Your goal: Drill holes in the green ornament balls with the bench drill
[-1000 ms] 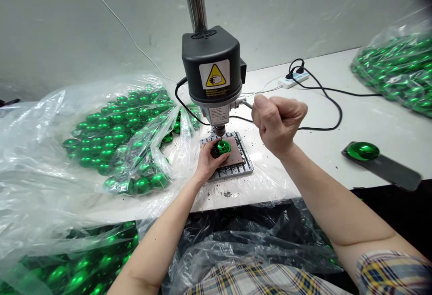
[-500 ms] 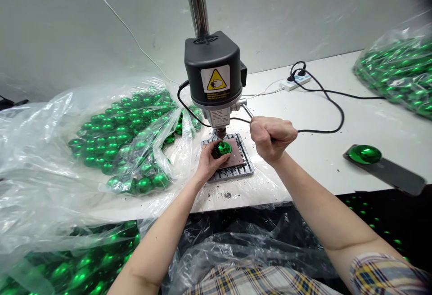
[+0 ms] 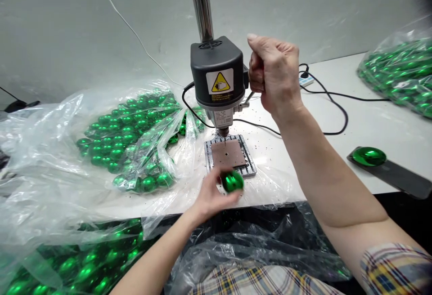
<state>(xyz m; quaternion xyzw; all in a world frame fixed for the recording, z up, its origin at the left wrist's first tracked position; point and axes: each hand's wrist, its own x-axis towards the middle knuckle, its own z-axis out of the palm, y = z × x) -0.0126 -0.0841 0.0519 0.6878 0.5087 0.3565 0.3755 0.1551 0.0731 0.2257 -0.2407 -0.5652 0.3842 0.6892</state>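
Between the thumb and fingers of my left hand [image 3: 209, 194] is a shiny green ball [image 3: 232, 181], slightly blurred, held in front of the drill press base [image 3: 250, 169]. On that base lies a brown board [image 3: 232, 151] with a small hole in it. My right hand [image 3: 277, 72] is closed on the feed lever [image 3: 249, 98] of the drill press [image 3: 218, 72], raised beside the motor housing. The drill bit points down over the board, apart from the ball.
Left, clear plastic bags [image 3: 50, 128] hold many green balls [image 3: 111, 137]. Another filled bag [image 3: 401, 74] sits at right. A phone [image 3: 398, 178] with a green half-shell [image 3: 368, 156] on it lies near the table edge. A black cable [image 3: 342, 126] curves across the table; dark shavings surround the base.
My left hand has drawn the green ball off the brown board toward me. My right hand has swung the lever upward from beside the base.
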